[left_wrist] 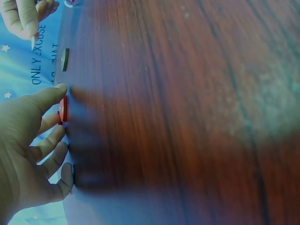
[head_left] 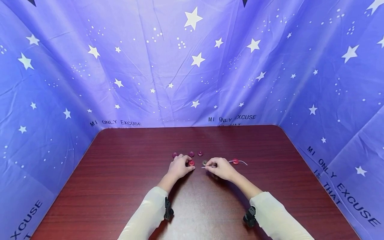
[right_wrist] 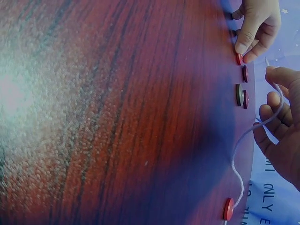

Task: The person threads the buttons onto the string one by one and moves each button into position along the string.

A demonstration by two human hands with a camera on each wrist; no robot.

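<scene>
A red button point(head_left: 191, 163) lies flat on the table between the spread thumb and forefinger of my left hand point(head_left: 179, 166). In the left wrist view a small gap shows between the thumb tip and that red button point(left_wrist: 63, 108). My right hand point(head_left: 222, 168) pinches a white cord point(right_wrist: 239, 140) near its end, the tip sticking out past the fingers. Farther along, the cord runs through another red button point(right_wrist: 228, 209), which rests on the table to the right. Beside the right fingertips lies a dark green button point(head_left: 204, 163).
Behind the hands are purple buttons point(head_left: 191, 154), one partly covered by the left fingers. The dark red wooden table point(head_left: 126, 186) is bordered by a blue-purple curtain point(head_left: 168, 66) with stars. A black wrist camera point(head_left: 168, 210) sits on each sleeve.
</scene>
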